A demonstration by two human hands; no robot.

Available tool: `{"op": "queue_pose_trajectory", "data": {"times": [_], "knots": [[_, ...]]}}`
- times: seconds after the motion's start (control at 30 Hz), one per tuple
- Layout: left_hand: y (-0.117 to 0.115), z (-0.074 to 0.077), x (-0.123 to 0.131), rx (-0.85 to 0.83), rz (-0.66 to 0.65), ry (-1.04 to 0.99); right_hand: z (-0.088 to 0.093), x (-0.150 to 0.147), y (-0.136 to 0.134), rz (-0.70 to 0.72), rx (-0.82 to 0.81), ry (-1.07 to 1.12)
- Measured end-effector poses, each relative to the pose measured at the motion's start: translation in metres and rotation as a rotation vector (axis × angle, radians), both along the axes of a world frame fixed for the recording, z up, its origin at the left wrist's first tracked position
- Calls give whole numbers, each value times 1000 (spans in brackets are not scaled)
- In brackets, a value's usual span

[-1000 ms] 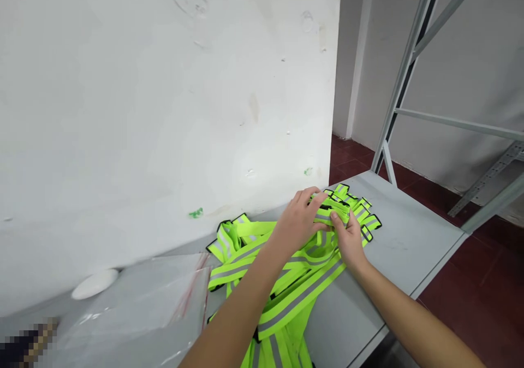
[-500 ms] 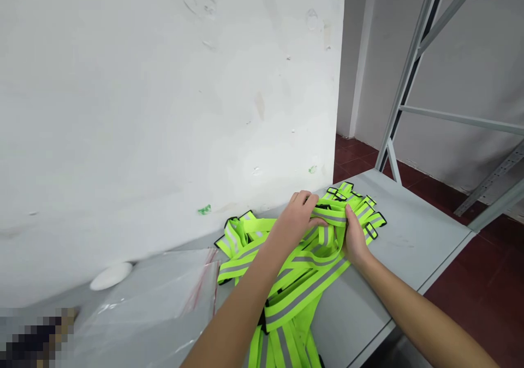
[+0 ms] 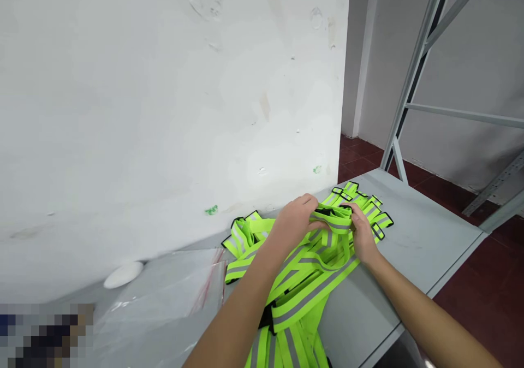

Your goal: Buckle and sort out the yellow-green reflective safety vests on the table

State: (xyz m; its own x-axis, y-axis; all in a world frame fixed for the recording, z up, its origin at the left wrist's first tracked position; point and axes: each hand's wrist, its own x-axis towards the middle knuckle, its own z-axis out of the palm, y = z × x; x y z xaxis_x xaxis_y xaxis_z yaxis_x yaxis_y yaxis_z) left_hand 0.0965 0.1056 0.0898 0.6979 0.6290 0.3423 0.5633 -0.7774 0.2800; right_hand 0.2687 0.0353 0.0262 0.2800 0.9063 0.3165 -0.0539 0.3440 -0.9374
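My left hand (image 3: 298,218) and my right hand (image 3: 362,234) pinch a folded loop of neon yellow-green reflective strap (image 3: 338,226) with a grey stripe and black edging. The loop is held just above a heap of similar reflective straps (image 3: 315,294), which spreads along the grey table. Some straps in the heap have black buckles (image 3: 379,231) at their ends. My left fingertips are partly hidden behind the loop, and my left forearm covers part of the heap.
Clear zip-top plastic bags (image 3: 164,286) lie left of the heap on the grey table (image 3: 417,220). A white oval object (image 3: 123,275) sits by the white wall (image 3: 172,111). At the right rises a metal rack frame (image 3: 413,73).
My right fingers have shifted to the top of the loop's right end. The loop looks flatter and more drawn out between my hands. The view has turned slightly left.
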Motion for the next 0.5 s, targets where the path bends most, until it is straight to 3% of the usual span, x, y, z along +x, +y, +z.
{"op": "queue_pose_trajectory", "data": {"times": [0.13, 0.27, 0.4, 0.5], "knots": [[-2, 6, -2, 0, 70, 92, 3, 6, -5, -43, 40, -174], [-6, 17, -1, 101, 103, 287, 12, 9, -8, 25, 35, -405], [-9, 21, 6, 168, 26, 427, 32, 14, -5, 50, -87, -748], [-10, 17, 18, 235, -68, 424, 50, 17, -2, 121, -208, -948]]}}
